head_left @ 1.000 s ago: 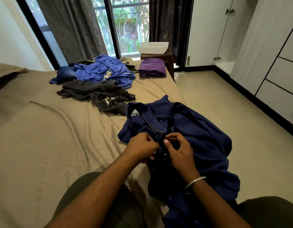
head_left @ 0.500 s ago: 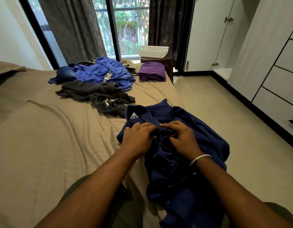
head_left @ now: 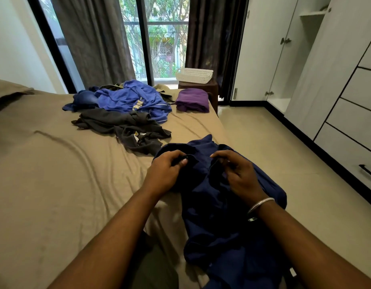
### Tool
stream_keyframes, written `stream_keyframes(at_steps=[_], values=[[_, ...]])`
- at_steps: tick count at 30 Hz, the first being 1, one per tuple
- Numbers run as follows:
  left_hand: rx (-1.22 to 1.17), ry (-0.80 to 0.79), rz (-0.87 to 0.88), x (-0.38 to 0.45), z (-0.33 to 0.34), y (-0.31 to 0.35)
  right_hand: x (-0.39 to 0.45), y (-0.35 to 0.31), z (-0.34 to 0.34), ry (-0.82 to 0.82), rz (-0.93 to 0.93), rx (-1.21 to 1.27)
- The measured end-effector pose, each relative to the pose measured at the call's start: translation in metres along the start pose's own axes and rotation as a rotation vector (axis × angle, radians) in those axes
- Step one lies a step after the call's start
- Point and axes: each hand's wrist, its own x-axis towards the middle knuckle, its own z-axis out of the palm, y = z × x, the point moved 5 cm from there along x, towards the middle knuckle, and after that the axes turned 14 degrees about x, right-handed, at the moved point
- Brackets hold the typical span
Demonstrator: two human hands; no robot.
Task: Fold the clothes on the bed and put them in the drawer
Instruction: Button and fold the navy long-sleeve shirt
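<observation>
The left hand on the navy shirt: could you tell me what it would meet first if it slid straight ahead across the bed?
Probably the dark grey garment just beyond the left hand and the navy shirt it grips; depth is uncertain.

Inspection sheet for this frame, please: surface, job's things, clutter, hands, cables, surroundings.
Surface: tan bed sheet, wrinkled.
Job's things: navy shirt at the bed's edge; purple folded item; unfolded blue garment and dark grey garment.
Clutter: white basket on a brown stool.
Hands: left hand and right hand each pinch the shirt.
Cables: nothing seen.
Surroundings: wardrobe drawers, closed; curtains, window.
</observation>
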Motion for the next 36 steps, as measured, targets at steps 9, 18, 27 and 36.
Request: stream_keyframes(at_steps=[9,18,27,36], values=[[0.121,-0.032,-0.035,-0.004,-0.01,-0.003,0.022,-0.022,0.013,-0.213,-0.065,-0.239],[0.027,-0.074,-0.029,-0.002,-0.004,-0.003,0.024,-0.017,0.034,-0.424,-0.167,-0.358],[-0.168,-0.123,-0.077,-0.004,0.0,0.0,0.018,-0.013,0.037,-0.405,-0.157,-0.344],[-0.385,-0.239,-0.131,-0.004,0.013,-0.007,0.011,-0.012,0.045,-0.381,-0.226,-0.461]])
